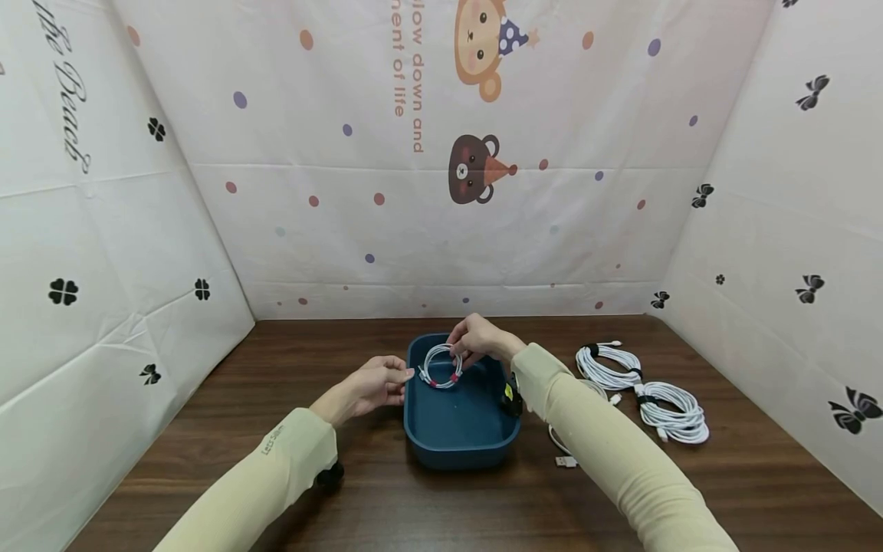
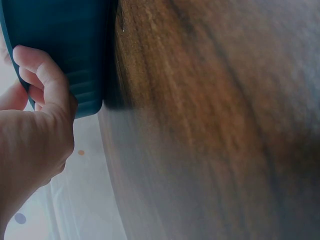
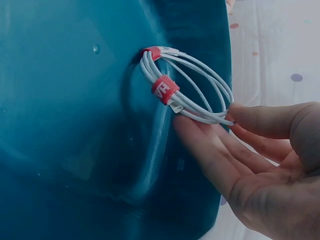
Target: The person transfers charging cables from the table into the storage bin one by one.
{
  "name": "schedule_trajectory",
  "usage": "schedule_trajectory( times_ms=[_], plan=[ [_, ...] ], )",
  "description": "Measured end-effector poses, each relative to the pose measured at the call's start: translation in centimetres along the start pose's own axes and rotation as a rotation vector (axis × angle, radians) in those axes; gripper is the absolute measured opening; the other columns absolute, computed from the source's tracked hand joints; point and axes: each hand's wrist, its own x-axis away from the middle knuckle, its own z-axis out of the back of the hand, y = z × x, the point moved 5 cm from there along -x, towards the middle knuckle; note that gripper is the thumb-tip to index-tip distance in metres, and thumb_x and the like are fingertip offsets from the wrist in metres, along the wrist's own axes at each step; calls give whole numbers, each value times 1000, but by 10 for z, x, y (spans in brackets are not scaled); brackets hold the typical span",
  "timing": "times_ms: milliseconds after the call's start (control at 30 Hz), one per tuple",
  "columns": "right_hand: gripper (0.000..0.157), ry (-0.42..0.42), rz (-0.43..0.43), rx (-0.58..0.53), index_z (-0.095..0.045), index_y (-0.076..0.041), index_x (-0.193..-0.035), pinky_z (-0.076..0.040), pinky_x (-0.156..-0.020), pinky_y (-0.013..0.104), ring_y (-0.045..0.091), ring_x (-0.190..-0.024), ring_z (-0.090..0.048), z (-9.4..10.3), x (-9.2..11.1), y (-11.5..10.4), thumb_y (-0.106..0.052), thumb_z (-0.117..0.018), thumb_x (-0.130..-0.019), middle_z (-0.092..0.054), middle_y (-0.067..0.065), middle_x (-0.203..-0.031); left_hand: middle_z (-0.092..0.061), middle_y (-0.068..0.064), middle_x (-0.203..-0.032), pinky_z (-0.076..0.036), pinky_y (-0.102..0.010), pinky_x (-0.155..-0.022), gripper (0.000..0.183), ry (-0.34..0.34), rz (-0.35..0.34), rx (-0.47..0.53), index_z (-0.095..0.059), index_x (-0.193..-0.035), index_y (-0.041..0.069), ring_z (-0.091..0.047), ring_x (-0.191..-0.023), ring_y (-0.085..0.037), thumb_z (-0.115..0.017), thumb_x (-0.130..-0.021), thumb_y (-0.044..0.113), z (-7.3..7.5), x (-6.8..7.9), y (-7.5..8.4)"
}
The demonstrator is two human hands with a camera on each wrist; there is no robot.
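And here, up toward the bench's far edge, the blue bin is attended to by both hands at once. The small white coil is held by the right hand, pinched between thumb and fingers, over in the bin's far left corner. Two red straps are seen wrapped around the ring, and it is held at a tilt; whether its lower side is borne by the bin's floor cannot be told.

Across on the other side, the bin's left rim is gripped by the left hand, fingers against the outer wall and the thumb at the edge. The two hands are set apart, with the coil between them.

Toward the bench's right edge, two bigger bundles are laid out, a farther coil and a nearer coil, both white. A USB plug is shown just beside the right sleeve, by which part of the cabling is covered.

The step in hand is judged to be the settling of the small coil in the bin, though a lifting-out cannot be ruled out. For the next move, a steady rim seems to be called for, the ring to be brought down flat and the pinch to be eased only once it is fully supported.
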Motion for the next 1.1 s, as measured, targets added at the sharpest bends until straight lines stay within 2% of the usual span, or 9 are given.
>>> schedule_trajectory(
  times_ms=[133, 300, 533, 667, 833, 1100],
  plan=[
    [25, 26, 4, 95, -63, 7, -114, -57, -84, 44, 28, -88, -70, 3, 3, -4, -4, -61, -93, -67, 24, -107, -54, -5, -79, -50, -29, -65, 12, 8, 2, -2, -45, -103, 4, -52, -68, -15, -53, -99, 11, 0, 0, 0],
    [28, 41, 61, 250, -65, 3, -117, -53, -92, 41, 31, -105, -66, 9, 7, -10, -14, -59, -95, -67, 18, -116, -53, -5, -80, -51, -29, -65, 14, 14, 1, -13, -45, -105, 4, -52, -69, -15, -53, -99, 12, 1, 0, -1],
    [33, 42, 110, 215, -62, 4, -122, -49, -99, 46, 35, -113, -63, 21, 21, -15, -18, -55, -98, -64, 20, -122, -53, -6, -81, -51, -28, -65, 12, 17, 7, -9, -46, -103, 5, -52, -69, -15, -54, -98, 12, 0, 0, 0],
    [32, 82, 168, 236, -63, 0, -122, -49, -98, 46, 31, -110, -63, 33, 35, -17, -20, -54, -99, -64, 19, -122, -53, -7, -82, -51, -28, -65, 12, 13, 11, -6, -46, -104, 5, -52, -69, -15, -54, -98, 12, -1, 1, 1],
    [32, 126, 224, 217, -62, 0, -123, -51, -95, 46, 33, -114, -61, 47, 54, -16, -20, -53, -99, -62, 20, -125, -52, -6, -82, -51, -28, -64, 13, 11, 8, -8, -45, -105, 4, -52, -69, -15, -54, -98, 12, 0, 0, 0],
    [31, 209, 260, 266, -64, -6, -122, -48, -96, 48, 31, -117, -59, 63, 77, -7, -24, -55, -98, -63, 16, -126, -53, -7, -84, -51, -28, -65, 13, 24, 4, -15, -46, -106, 4, -52, -70, -15, -53, -99, 12, 1, 1, -1]
  ],
)
